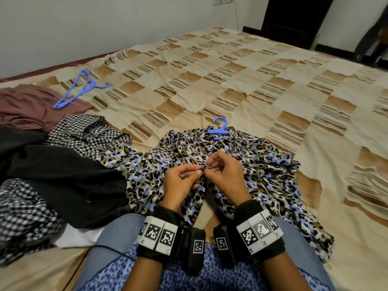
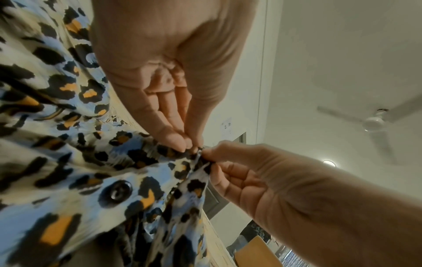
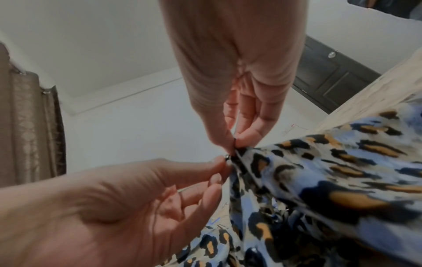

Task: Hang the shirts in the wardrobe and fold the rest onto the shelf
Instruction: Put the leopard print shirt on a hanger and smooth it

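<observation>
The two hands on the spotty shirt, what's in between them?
A small dark button and the leopard-print shirt edge, pinched from both sides by the left hand and right hand. The head view shows it best.

1. The left hand (image 2: 164,75) pinches the leopard-print shirt (image 2: 75,162) at its front edge.
2. The right hand (image 2: 255,180) pinches the same edge, fingertips touching.
3. A dark button (image 2: 117,192) sits below.
4. A ceiling fan (image 2: 374,122) shows above.

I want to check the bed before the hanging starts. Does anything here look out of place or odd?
Nothing looks damaged or spilled. The spare blue hangers lie partly on the maroon garment, loose. Both hands, left hand and right hand, pinch the leopard-print shirt at a button, its hanger already in the collar.
</observation>
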Demonstrator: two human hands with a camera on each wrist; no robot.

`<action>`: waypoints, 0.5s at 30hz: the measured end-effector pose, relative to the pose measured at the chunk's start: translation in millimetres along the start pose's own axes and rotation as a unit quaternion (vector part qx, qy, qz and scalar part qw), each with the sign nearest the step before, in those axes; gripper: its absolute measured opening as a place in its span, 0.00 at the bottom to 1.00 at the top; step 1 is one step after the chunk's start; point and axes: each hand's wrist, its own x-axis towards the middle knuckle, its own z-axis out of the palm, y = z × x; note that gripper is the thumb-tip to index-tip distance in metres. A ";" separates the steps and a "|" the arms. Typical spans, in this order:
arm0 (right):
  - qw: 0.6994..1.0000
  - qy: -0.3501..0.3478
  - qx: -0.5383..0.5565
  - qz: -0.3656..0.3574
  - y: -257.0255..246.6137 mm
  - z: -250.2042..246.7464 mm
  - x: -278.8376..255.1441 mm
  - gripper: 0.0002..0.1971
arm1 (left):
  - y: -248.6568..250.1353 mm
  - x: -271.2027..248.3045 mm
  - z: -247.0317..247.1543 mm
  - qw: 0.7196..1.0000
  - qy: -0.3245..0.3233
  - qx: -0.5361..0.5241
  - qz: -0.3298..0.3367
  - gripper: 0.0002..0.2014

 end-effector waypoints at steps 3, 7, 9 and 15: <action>1.000 0.001 0.023 0.018 1.1 -1.5 1.3 0.10 | 0.7 -0.3 -0.8 1.000 -0.001 -0.002 0.001 0.05; 0.999 -0.001 0.039 0.029 1.4 -2.1 2.2 0.12 | 1.1 -0.5 -0.4 1.000 0.007 0.001 0.002 0.04; 0.999 0.000 0.043 0.032 1.6 -1.2 2.7 0.09 | 0.5 -0.2 -1.0 1.000 0.017 -0.001 -0.003 0.03; 0.992 -0.037 0.091 0.079 3.4 -4.4 3.8 0.09 | -0.1 1.1 -1.9 1.000 0.013 0.009 -0.012 0.04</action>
